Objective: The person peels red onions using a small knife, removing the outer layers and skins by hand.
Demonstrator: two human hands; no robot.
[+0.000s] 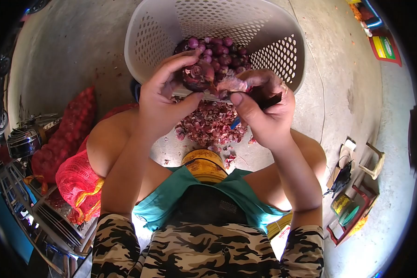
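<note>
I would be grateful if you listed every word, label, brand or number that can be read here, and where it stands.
Nothing can be read.
Yellow-and-green item, top right: any print is too small and blurred.
Small grey patch at the waist: too small to make out.

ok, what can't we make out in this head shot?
All in the head view:
Blue item: mostly hidden by the right hand; can't identify it.
Basket floor: hidden under the small onions.
Onion skin at the right fingertips: blurred; can't tell whether it's torn free of the onion.
Yellow container: rest hidden by the teal shorts.
Packet lettering, upper right: too small.
</note>
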